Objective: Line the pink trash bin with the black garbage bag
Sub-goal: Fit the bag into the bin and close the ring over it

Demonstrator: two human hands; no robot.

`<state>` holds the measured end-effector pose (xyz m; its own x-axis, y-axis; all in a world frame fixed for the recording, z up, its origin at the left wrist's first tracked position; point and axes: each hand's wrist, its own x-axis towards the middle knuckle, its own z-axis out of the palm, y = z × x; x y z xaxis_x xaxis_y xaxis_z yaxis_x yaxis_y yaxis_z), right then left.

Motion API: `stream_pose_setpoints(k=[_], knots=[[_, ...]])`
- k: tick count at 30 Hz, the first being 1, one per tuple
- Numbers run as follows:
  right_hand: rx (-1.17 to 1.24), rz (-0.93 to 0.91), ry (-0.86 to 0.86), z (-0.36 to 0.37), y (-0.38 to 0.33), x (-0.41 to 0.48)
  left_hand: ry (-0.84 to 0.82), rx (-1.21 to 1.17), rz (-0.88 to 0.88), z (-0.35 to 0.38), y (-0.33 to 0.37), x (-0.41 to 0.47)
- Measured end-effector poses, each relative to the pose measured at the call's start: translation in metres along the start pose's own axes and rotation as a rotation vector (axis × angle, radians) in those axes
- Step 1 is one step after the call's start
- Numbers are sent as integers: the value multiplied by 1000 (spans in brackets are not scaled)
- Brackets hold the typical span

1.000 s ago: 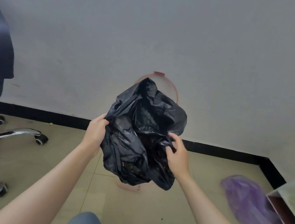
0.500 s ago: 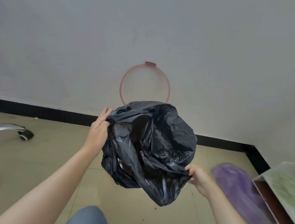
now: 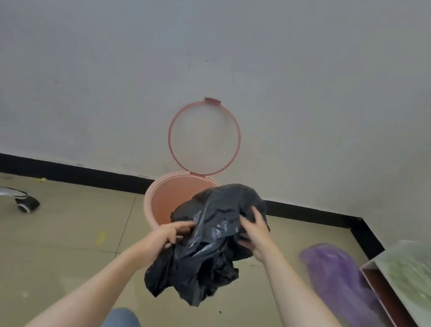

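The pink trash bin [image 3: 150, 201] stands on the floor against the white wall, its pink ring lid [image 3: 169, 141] flipped up against the wall. A crumpled black garbage bag [image 3: 206, 252] hangs in front of and partly over the bin's right half, hiding that side of the rim. My left hand [image 3: 170, 232] pinches the bag's left edge. My right hand [image 3: 255, 230] grips the bag's upper right part. The bin's orange-pink inside shows on the left.
A purple plastic bag [image 3: 341, 282] lies on the floor at the right, beside a white and brown cabinet [image 3: 403, 303]. An office chair's chrome leg and castor [image 3: 26, 201] sit at the left. A black skirting board [image 3: 59, 170] runs along the wall.
The bag has come down and bunched up in front of the bin. My right hand rose from the bag's lower right onto its top. The view tilted down, revealing the bin's opening.
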<state>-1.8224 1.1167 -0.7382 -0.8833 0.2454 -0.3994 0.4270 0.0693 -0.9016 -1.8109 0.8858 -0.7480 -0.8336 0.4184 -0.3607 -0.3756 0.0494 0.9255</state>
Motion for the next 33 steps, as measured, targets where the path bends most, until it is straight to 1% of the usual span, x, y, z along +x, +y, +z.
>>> stream_pose_setpoints(k=[2, 3, 4, 6, 8, 11, 12, 14, 16, 19, 21, 22, 23, 24, 26, 27, 28, 30, 32, 33], knots=[[-65, -84, -6, 18, 2, -1, 84, -366, -81, -4, 0, 1], [-106, -133, -5, 23, 0, -2, 136, -465, -112, -8, 1, 4], [-124, -176, -13, 26, -6, -4, 172, -489, -153, -11, 2, 7], [-99, -225, -80, 28, -21, -10, 197, -358, -224, -13, 3, 13], [-103, -257, -176, 26, -34, -19, 191, -321, -247, -5, 8, 12], [-55, -253, -321, 22, -45, -29, 171, -395, -209, 5, 17, 8], [-37, -235, -337, 20, -46, -28, 188, -396, -182, 7, 21, 10], [-34, -204, -288, 19, -49, -27, 260, -317, -121, 9, 29, 14], [-135, -237, -162, 18, -46, -19, 387, -245, -19, 10, 34, 20], [-335, -320, 61, 20, -36, -5, 656, -160, 231, 7, 38, 24], [-489, -307, 156, 27, -27, 5, 755, -3, 386, 11, 37, 25], [-590, -268, 204, 31, -22, 9, 756, 91, 423, 16, 34, 28], [-685, -216, 245, 35, -18, 13, 715, 203, 423, 21, 28, 33], [-779, -169, 261, 39, -12, 19, 643, 342, 375, 25, 17, 40], [-941, -124, 232, 41, 2, 34, 511, 701, 191, 31, -6, 57], [-998, -122, 206, 38, 8, 43, 463, 844, 99, 32, -14, 65], [-1045, -130, 163, 33, 12, 51, 428, 910, 27, 33, -20, 72], [-1076, -155, 25, 24, 16, 67, 367, 871, -55, 34, -26, 84], [-1035, -192, -99, 17, 20, 77, 329, 754, -107, 36, -25, 93], [-1000, -221, -133, 15, 22, 81, 329, 708, -117, 37, -24, 96]])
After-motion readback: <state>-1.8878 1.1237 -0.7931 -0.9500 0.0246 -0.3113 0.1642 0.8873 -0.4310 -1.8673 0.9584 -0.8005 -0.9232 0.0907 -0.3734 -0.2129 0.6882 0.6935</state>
